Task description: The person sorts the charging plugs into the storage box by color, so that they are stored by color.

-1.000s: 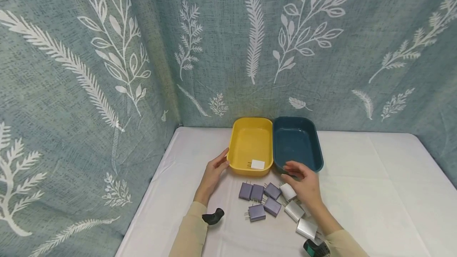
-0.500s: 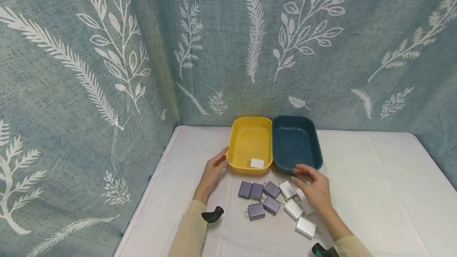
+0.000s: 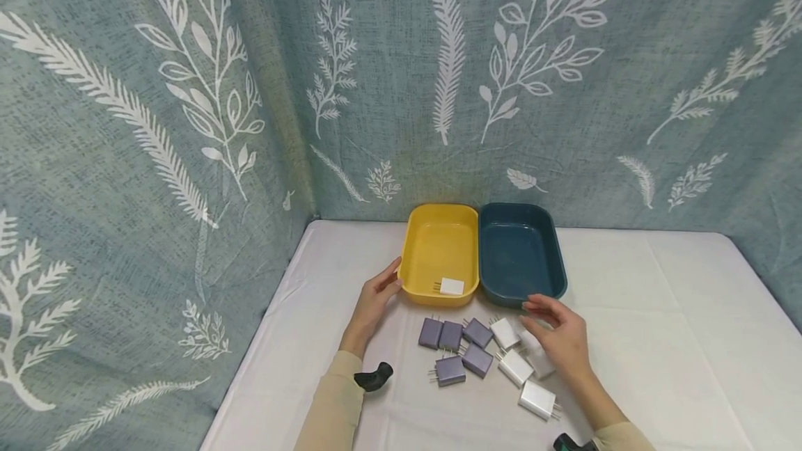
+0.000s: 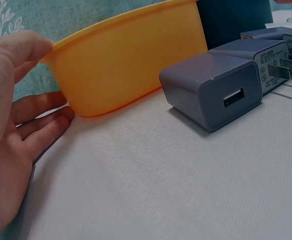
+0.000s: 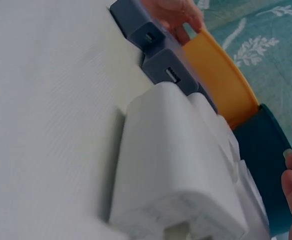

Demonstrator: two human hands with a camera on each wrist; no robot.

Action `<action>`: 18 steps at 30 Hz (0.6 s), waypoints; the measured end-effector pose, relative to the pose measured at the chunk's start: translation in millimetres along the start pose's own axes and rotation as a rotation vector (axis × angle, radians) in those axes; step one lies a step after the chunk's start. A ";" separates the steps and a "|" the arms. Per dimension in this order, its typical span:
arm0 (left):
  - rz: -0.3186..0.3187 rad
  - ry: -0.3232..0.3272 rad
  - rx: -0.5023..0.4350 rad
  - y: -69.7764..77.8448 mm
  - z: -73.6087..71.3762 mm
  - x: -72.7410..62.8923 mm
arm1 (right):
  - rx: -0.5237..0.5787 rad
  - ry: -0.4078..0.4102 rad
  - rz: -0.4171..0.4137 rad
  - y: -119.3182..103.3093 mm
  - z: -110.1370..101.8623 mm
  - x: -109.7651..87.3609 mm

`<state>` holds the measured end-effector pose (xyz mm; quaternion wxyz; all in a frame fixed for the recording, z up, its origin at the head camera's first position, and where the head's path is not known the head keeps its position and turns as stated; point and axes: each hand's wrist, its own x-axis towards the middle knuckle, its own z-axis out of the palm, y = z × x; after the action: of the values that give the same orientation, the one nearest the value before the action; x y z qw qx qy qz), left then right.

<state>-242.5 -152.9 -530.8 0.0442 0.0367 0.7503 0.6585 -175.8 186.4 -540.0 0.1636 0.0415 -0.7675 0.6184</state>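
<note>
My left hand (image 3: pixel 371 303) touches the front left side of the yellow tray (image 3: pixel 441 246). In the left wrist view the thumb lies at the rim and the other fingers, loosely bent, meet the wall near the table. A white charger plug (image 3: pixel 452 287) lies inside that tray. My right hand (image 3: pixel 564 339) hovers at the front right of the dark blue tray (image 3: pixel 516 252), fingers loosely curved and nothing between them. Several white charger plugs (image 3: pixel 537 400) lie beside and partly behind it. To their left sit several purple charger plugs (image 3: pixel 450 371).
Both trays stand side by side against the leaf-patterned curtain (image 3: pixel 388 89). A white cloth (image 3: pixel 658 339) covers the table. In the right wrist view a white plug (image 5: pixel 171 145) looms close to the camera. A dark wrist device (image 3: pixel 374 377) sits at the left sleeve.
My right hand has drawn away to the right and a little towards me, uncovering more of the white plugs. The left hand stays at the yellow tray.
</note>
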 end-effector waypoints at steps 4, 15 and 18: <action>0.000 -0.007 0.002 -10.7 -0.9 4.8 | -0.008 0.007 0.053 2.5 -3.0 -3.6; 0.021 0.042 0.033 -29.8 1.0 11.6 | -0.121 0.010 0.137 -15.1 -7.4 -11.0; 0.023 0.046 0.034 -29.3 1.5 11.2 | -0.135 0.013 0.149 -5.5 -9.3 -12.1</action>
<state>-253.3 -154.0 -560.2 0.0188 0.0309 0.7617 0.6469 -161.1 192.5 -536.8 0.1248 -0.0310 -0.8074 0.5758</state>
